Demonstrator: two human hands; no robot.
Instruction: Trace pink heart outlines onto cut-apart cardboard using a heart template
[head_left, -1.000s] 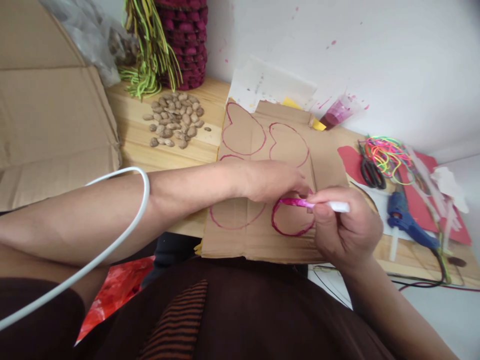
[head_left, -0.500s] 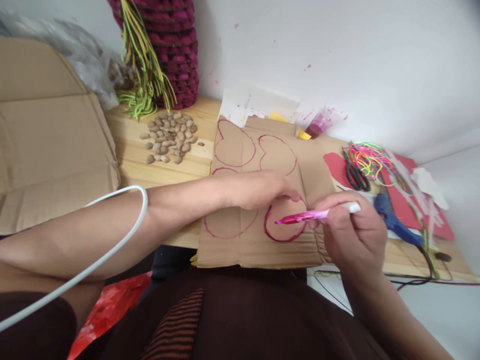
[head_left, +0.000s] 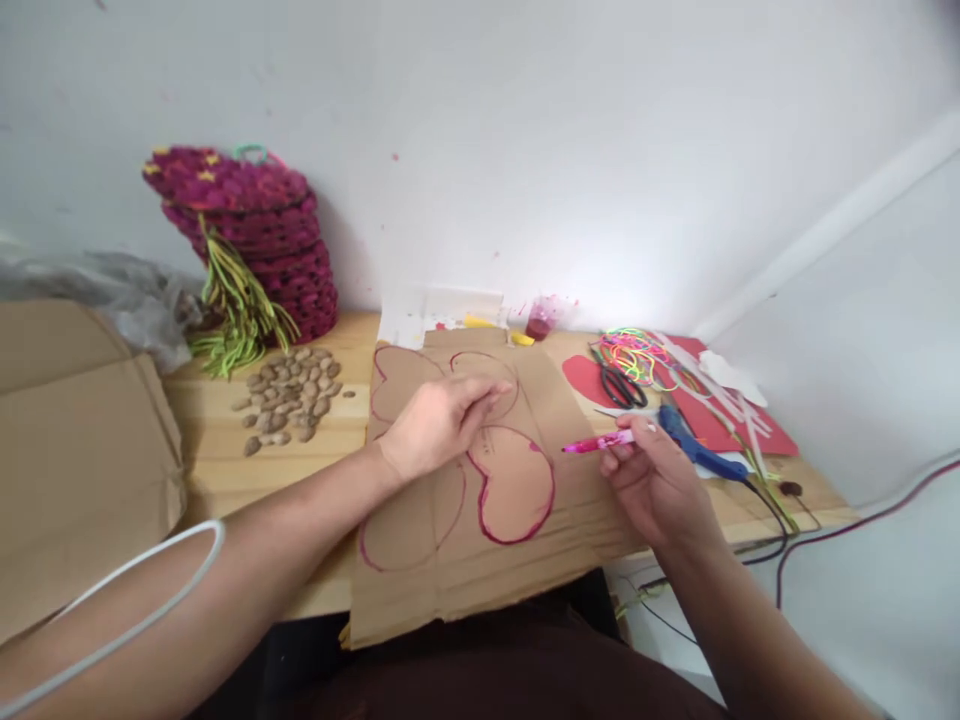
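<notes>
My right hand (head_left: 652,475) grips a pink marker (head_left: 596,443), its tip pointing left above the cardboard sheet (head_left: 570,520). My left hand (head_left: 442,420) is over the upper middle of the sheet, fingers stretched to the right and thumb beneath them, with nothing visible in it. Several rounded, heart-like outlines in pink are on the sheet. Nearest the hands is a heart shape (head_left: 517,485) with a thick, dark pink edge; whether it is a separate piece I cannot tell. My left hand and forearm hide parts of the outlines on the left.
Nut-like pieces (head_left: 292,395) lie left of the sheet, before a woven magenta basket (head_left: 300,270) with a green tassel. Folded cardboard (head_left: 82,450) stands far left. At right are scissors (head_left: 622,385), colourful strings (head_left: 637,355), a blue glue gun (head_left: 701,450) and red paper (head_left: 772,435). A cup (head_left: 538,322) stands behind.
My left hand has drawn back from the heart shape's upper edge, uncovering it. The marker has moved off the heart to its right. The camera view has tilted up.
</notes>
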